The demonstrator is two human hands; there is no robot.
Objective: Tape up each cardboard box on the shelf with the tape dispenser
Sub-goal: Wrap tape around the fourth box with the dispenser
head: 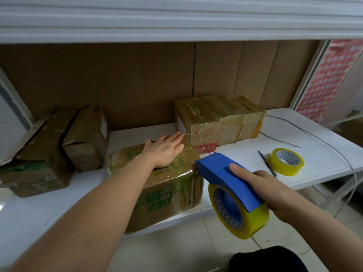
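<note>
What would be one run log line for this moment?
left hand: flat on front box | right hand: grips tape dispenser, at box's right edge | spare tape roll: on shelf

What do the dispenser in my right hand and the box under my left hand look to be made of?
The tape dispenser: smooth matte blue plastic by its look, judging from the even colour and moulded edges. The box: brown cardboard with green print, glossy where clear tape seems to wrap it.

white shelf (255,152) under an upper white shelf (176,18), brown cardboard backing (117,79) behind, pale tiled floor (186,250) below, red-and-white patterned panel (330,75) at right.
</note>
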